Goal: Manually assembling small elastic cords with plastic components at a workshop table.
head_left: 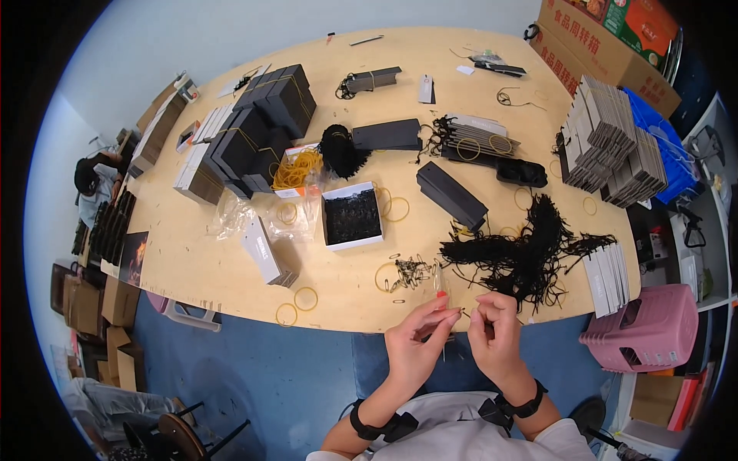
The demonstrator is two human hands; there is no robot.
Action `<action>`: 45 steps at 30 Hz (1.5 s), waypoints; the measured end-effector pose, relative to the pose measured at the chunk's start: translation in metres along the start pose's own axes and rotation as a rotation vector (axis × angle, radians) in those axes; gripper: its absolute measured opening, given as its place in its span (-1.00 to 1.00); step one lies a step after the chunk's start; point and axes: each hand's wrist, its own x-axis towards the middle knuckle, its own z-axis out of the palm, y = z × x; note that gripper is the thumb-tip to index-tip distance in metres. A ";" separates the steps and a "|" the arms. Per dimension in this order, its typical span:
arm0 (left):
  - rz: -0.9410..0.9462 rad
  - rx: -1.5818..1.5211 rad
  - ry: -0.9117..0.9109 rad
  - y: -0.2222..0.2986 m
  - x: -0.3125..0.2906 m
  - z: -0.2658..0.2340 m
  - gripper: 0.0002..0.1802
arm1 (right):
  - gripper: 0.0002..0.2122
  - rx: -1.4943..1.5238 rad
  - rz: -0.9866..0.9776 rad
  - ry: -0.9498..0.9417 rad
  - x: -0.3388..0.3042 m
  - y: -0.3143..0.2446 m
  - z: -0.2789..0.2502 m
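My left hand point(415, 342) and my right hand point(496, 338) are close together at the table's near edge. The fingertips of each are pinched. Something thin, small and dark shows between them, too small to name. By the left fingers lies a thin tool with a clear and red handle point(441, 293), partly hidden by that hand. Just beyond is a heap of small safety pins point(410, 274). A tangled pile of black cords point(534, 257) spreads on the right, past my right hand.
White hang tags point(607, 278) lie stacked at the right edge, near a pink stool point(642, 329). A white box point(354, 240) holds small black items. Yellow rubber bands point(298, 167), black tag stacks point(244, 150) and grey bundles point(607, 131) occupy the table point(192, 261). Another person point(100, 184) sits far left.
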 end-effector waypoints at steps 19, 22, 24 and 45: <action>0.036 -0.046 -0.047 -0.005 -0.005 0.007 -0.67 | -0.90 0.691 0.492 -0.136 -0.001 0.012 -0.011; -0.053 -0.198 -0.106 -0.009 -0.003 0.005 -0.71 | -0.90 0.745 0.516 -0.180 -0.003 0.017 -0.012; -0.069 -0.233 -0.214 -0.012 -0.002 0.003 -0.76 | -0.89 0.825 0.545 -0.201 -0.005 0.018 -0.014; 0.115 -0.040 0.081 0.003 -0.012 0.023 -0.92 | -0.90 0.984 0.369 -0.157 -0.006 0.030 -0.027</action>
